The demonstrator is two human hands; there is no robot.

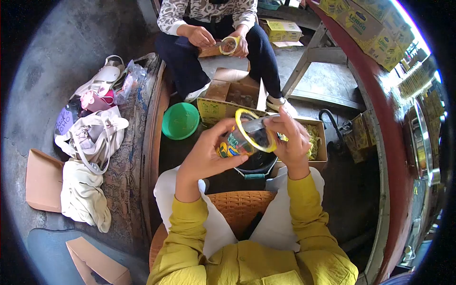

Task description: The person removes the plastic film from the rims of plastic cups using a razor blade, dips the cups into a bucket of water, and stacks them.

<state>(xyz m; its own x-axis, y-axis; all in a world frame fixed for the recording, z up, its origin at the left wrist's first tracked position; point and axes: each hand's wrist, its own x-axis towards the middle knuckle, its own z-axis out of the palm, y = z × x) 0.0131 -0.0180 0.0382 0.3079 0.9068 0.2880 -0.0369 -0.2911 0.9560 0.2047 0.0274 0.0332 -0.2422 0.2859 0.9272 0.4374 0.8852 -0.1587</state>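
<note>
My left hand [207, 153] is wrapped round a clear plastic cup [232, 144] with printed lettering and a yellow-and-blue picture. The cup is tilted, its yellow-rimmed mouth turned up and to the right. My right hand [290, 141] is closed at the rim, pinching a flat, greyish, blade-like piece [254, 126] that lies across the cup's mouth. Its exact kind cannot be made out. Below the cup is a dark bucket [259, 164] with a teal handle grip, partly hidden by my hands.
Opposite sits a person whose hands [240, 43] hold a similar yellow-rimmed cup. Between us stand an open cardboard box [216, 108] with clear items, a green basin [180, 121] and a box of yellow scraps [319, 142]. Bags [90, 137] lie on the left bench; a red-edged table [403, 190] borders the right.
</note>
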